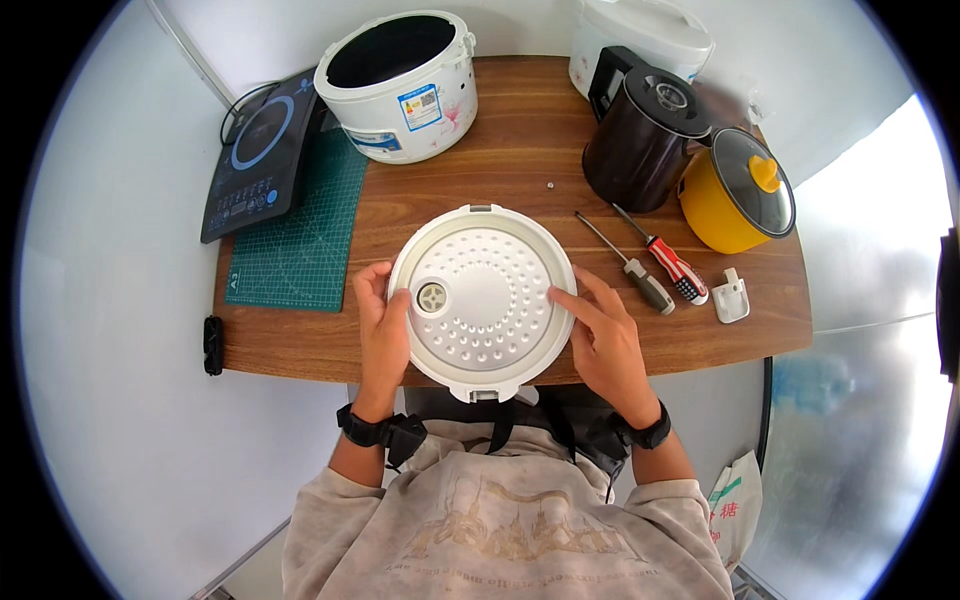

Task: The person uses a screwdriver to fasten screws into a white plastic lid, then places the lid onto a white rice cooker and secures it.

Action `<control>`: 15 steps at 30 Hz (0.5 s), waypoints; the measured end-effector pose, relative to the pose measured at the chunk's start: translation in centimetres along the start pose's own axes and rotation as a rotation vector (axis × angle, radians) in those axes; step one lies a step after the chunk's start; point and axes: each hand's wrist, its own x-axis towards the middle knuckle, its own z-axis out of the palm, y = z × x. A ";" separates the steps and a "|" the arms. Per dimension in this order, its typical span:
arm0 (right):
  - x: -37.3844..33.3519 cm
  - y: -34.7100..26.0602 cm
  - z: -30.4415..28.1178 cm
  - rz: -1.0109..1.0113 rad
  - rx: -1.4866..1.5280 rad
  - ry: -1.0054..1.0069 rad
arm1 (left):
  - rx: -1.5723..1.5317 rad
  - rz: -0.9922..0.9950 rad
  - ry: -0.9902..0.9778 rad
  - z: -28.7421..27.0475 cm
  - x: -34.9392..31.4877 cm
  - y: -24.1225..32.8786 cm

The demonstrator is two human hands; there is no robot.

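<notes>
Between my hands is a round white rice cooker lid (480, 290), its dimpled metal inner plate facing up and a small round vent set in the left side. My left hand (384, 325) grips the left rim, thumb on top. On the opposite rim, my right hand (605, 335) holds on with its fingers reaching over the edge. The lid's near edge overhangs the front of the table. Beyond it at the back left stands the white rice cooker body (420, 105), lidless, with a dark interior. Two screwdrivers, one grey-handled (648, 288) and one red and black (678, 270), lie to the right.
At the left, a black induction cooktop (262, 150) rests partly on a green cutting mat (300, 255). A dark kettle (640, 150), a yellow pot (715, 205) and another white appliance (645, 35) stand at the back right. A small white plastic part (732, 300) lies near the right edge.
</notes>
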 end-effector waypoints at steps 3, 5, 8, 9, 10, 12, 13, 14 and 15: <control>0.1 0.5 -0.1 0.054 0.057 -0.001 | 0.062 0.009 -0.017 0.0 0.1 0.3; 0.1 0.1 0.0 0.090 0.095 0.028 | 0.076 -0.007 -0.024 -0.2 0.1 0.2; 0.1 0.4 0.2 0.106 0.106 0.051 | 0.056 -0.036 -0.032 -0.3 0.2 0.2; 0.2 0.5 0.2 0.105 0.103 0.054 | 0.050 -0.046 -0.024 -0.2 0.1 0.2; 0.3 0.5 0.3 0.215 0.178 0.019 | 0.044 -0.057 -0.017 -0.2 0.1 0.1; 0.7 0.3 0.2 0.438 0.328 -0.053 | 0.046 -0.066 -0.015 -0.2 0.0 0.0; 0.9 0.5 0.3 0.496 0.395 -0.109 | 0.048 -0.071 -0.015 -0.1 0.0 0.0; 1.0 1.0 0.4 0.555 0.462 -0.165 | 0.057 -0.086 -0.005 0.0 -0.1 0.1; 1.1 1.4 0.4 0.614 0.528 -0.220 | 0.066 -0.102 0.004 0.4 -0.1 0.3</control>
